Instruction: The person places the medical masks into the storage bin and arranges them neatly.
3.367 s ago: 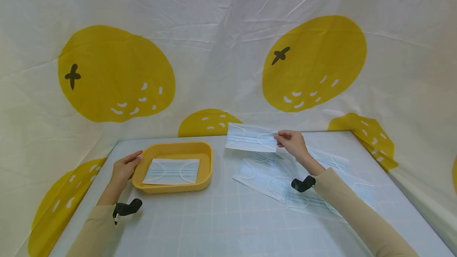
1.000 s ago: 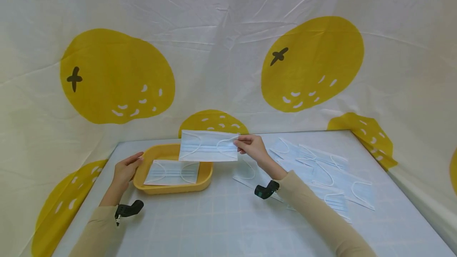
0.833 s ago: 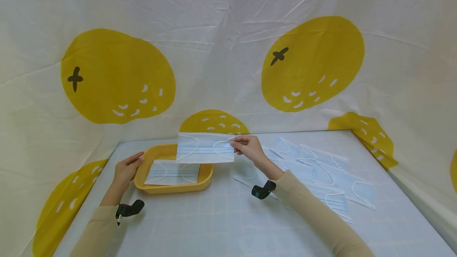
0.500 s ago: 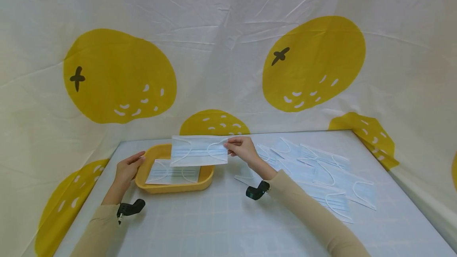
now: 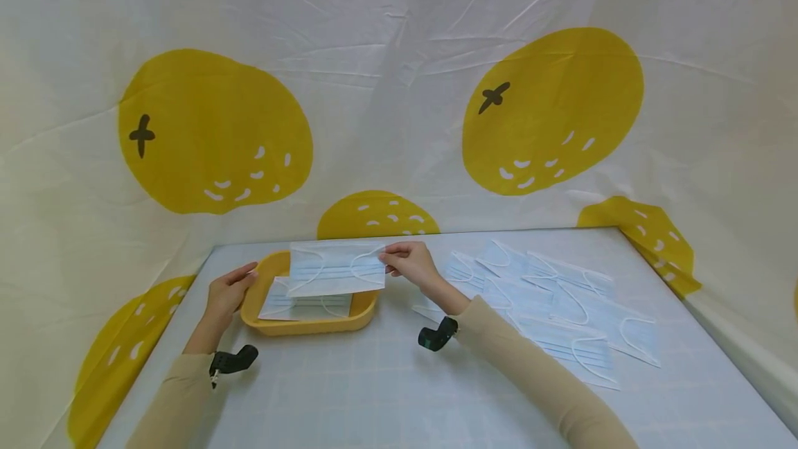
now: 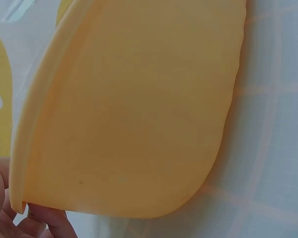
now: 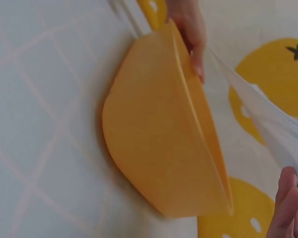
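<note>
My left hand (image 5: 226, 296) holds the left end of a yellow plastic tray (image 5: 312, 327); in the left wrist view its fingers (image 6: 52, 219) lie on both sides of the rim. A pale blue pleated face mask (image 5: 296, 307) with white ear loops lies inside the tray. Over the tray's back right part, another face mask (image 5: 337, 270) hangs flat, its right edge pinched between the thumb and fingers of my right hand (image 5: 413, 266). In the right wrist view this held mask (image 7: 268, 116) is above the tray rim. It partly covers the mask in the tray.
Several more face masks (image 5: 530, 300) lie spread and overlapping on the right side of the table (image 5: 349, 393), partly behind my right forearm. A white curtain (image 5: 399, 123) with yellow fruit prints hangs along the table's back edge.
My right hand has carried the held mask left from above the spread masks to over the tray, lowering it lately. The left hand stays on the tray's left end.
</note>
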A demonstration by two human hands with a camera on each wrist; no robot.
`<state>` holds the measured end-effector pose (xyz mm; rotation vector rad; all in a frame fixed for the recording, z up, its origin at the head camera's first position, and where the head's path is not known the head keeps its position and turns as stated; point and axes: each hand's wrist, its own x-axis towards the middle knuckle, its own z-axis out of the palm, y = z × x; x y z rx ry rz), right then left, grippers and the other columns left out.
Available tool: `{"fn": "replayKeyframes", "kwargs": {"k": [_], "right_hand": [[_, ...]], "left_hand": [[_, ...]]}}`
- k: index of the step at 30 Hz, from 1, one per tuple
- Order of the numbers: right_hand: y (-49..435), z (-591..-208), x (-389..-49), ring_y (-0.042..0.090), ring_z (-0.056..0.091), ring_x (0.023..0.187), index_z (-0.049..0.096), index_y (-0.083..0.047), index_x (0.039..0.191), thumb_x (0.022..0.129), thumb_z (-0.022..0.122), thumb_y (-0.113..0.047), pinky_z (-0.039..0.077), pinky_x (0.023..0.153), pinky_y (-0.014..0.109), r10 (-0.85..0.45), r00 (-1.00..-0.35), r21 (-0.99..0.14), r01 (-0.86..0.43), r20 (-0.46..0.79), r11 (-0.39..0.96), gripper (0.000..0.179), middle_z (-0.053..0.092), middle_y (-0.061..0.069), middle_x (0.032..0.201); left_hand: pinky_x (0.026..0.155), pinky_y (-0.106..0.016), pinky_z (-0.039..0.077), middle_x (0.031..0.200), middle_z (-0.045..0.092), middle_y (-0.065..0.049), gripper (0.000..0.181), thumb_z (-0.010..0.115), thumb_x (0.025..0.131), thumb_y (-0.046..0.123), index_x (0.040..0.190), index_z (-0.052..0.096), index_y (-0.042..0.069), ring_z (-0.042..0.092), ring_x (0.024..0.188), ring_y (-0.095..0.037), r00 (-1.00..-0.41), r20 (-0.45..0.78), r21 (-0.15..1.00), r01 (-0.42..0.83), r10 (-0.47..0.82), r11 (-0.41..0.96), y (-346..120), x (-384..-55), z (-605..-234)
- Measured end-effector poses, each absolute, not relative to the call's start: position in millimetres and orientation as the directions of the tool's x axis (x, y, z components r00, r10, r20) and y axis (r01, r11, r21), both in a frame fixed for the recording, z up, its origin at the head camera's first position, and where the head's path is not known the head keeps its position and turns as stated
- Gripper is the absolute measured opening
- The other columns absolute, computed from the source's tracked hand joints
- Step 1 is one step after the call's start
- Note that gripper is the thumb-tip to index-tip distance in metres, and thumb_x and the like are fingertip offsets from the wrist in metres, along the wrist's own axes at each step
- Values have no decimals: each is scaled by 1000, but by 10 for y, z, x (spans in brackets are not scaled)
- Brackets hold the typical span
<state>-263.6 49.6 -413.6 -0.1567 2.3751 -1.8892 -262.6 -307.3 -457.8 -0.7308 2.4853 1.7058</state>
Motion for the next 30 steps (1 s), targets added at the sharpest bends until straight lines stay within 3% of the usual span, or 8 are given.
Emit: {"fn": "replayKeyframes", "kwargs": {"k": [13, 23, 30], "right_hand": [[319, -4224, -2687, 6, 62, 58, 70, 5, 103, 88, 69, -13, 56, 59, 20, -175, -984, -980, -20, -15, 196, 23, 74, 16, 88], [204, -4270, -2694, 6, 61, 57, 70, 5, 104, 89, 69, -15, 59, 64, 27, -209, -978, -979, -15, -29, 204, 25, 73, 19, 86], [134, -4259, -2672, 6, 61, 57, 70, 4, 103, 90, 68, -15, 56, 60, 20, -215, -975, -978, 18, -63, 206, 23, 73, 14, 82]], "left_hand": [[63, -7, 47, 149, 42, -17, 46, 50, 100, 27, 143, 46, 11, 52, 114, -22, -892, -265, 875, -382, -367, 296, -3016, -2601, -4551], [62, -6, 47, 149, 41, -18, 46, 49, 100, 27, 144, 45, 11, 50, 123, -27, -894, -266, 880, -378, -361, 288, -3031, -2622, -4573], [62, -6, 48, 149, 43, -17, 47, 51, 100, 29, 143, 46, 12, 52, 120, -24, -894, -265, 881, -377, -361, 286, -3045, -2643, -4595]]}}
